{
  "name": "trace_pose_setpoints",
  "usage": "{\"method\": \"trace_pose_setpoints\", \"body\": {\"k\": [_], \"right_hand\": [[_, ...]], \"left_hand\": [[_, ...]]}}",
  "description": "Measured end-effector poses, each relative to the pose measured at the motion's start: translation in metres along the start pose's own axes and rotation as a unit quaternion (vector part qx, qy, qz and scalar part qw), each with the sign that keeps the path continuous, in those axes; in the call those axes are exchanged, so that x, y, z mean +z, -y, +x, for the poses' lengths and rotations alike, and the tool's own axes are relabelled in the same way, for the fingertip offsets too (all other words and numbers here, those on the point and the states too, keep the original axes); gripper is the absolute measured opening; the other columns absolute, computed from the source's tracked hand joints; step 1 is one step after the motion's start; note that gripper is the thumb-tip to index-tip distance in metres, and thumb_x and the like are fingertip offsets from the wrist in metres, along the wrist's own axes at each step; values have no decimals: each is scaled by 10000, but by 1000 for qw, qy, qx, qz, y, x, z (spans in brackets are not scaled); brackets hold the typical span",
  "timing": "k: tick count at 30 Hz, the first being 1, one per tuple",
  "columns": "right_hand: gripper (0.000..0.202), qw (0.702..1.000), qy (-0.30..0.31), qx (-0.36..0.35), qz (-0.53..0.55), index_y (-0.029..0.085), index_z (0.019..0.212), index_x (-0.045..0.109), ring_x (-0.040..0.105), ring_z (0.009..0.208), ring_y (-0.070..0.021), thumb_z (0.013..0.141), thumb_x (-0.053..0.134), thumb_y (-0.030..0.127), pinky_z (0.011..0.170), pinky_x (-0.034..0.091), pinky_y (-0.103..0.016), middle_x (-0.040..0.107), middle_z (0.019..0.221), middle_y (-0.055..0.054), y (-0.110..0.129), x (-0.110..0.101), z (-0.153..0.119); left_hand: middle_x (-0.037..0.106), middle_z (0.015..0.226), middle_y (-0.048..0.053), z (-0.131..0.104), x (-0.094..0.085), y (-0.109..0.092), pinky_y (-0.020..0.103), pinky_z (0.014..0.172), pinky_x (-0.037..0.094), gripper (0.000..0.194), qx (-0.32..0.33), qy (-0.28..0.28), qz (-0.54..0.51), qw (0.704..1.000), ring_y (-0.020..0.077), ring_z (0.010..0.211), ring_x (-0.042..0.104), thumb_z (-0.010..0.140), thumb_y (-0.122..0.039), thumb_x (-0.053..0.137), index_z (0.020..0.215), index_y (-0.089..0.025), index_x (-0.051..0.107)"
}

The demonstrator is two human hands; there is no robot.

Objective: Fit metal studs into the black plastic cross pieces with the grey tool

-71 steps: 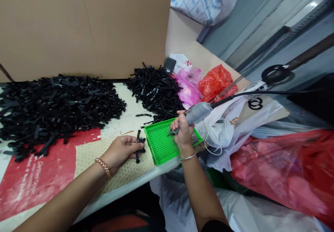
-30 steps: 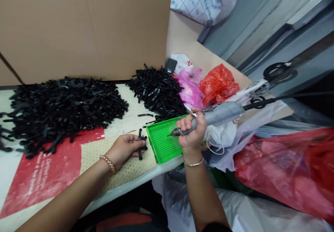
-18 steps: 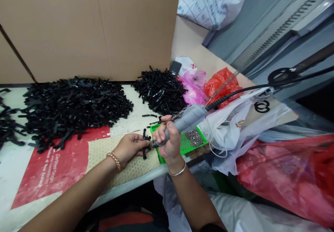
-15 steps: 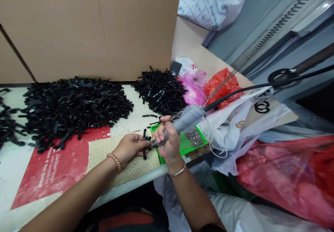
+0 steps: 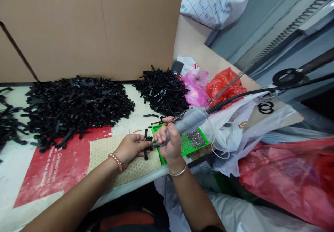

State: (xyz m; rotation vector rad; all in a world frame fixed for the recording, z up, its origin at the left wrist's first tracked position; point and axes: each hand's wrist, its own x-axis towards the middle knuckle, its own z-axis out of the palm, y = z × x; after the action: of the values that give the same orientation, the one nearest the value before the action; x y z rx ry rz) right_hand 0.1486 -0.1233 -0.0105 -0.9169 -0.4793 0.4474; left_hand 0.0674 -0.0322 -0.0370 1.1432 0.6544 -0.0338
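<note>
My left hand (image 5: 132, 148) is closed on a small black plastic part (image 5: 146, 154), pinching it over the cream honeycomb-patterned mat (image 5: 104, 152). Wrapped in my right hand (image 5: 171, 142) is a grey electric screwdriver (image 5: 189, 122), held at a slant with its cable running off to the upper right. Its tip meets the black part right by my left fingertips; the exact contact point is hidden by the fingers. Just beyond my right hand lies a green tray (image 5: 185, 151) with small metal screws (image 5: 196, 138) gathered at its right end.
Behind the mat are a large heap of black parts (image 5: 78, 103) and a smaller heap (image 5: 163, 91). Cardboard (image 5: 91, 30) stands along the back. Pink (image 5: 195, 86) and red bags (image 5: 225, 86) lie to the right, near a hanging coil spring (image 5: 276, 40). A phone (image 5: 177, 67) rests behind.
The whole view has shifted slightly, with the scene sitting a little further right. Both hands keep the same grip, and the screwdriver stays at the black part.
</note>
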Motion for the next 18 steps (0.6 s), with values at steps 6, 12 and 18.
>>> {"method": "trace_pose_setpoints", "body": {"k": [6, 12, 18], "right_hand": [[259, 1000, 11, -11, -15, 215, 903, 499, 318, 359, -70, 803, 603, 430, 424, 348, -195, 347, 448, 114, -2, -1, -1], [203, 998, 53, -32, -30, 219, 920, 511, 343, 372, -77, 850, 579, 397, 432, 359, -207, 366, 466, 101, -6, -2, -5], [172, 990, 135, -25, -21, 221, 893, 484, 335, 362, -70, 868, 587, 357, 426, 358, -196, 371, 463, 107, -9, -6, -4]], "left_hand": [[614, 573, -4, 1, 0, 2, 216, 522, 466, 272, -1, -3, -1, 1000, 101, 540, 563, 580, -318, 768, 661, -124, 595], [610, 575, -6, 0, 1, 0, 209, 516, 476, 298, -3, 3, -21, 1000, 99, 542, 566, 527, -318, 799, 637, -118, 608], [621, 561, 14, 3, 0, 1, 199, 491, 475, 285, -1, -6, -18, 1000, 99, 529, 563, 504, -306, 802, 591, -105, 620]]}}
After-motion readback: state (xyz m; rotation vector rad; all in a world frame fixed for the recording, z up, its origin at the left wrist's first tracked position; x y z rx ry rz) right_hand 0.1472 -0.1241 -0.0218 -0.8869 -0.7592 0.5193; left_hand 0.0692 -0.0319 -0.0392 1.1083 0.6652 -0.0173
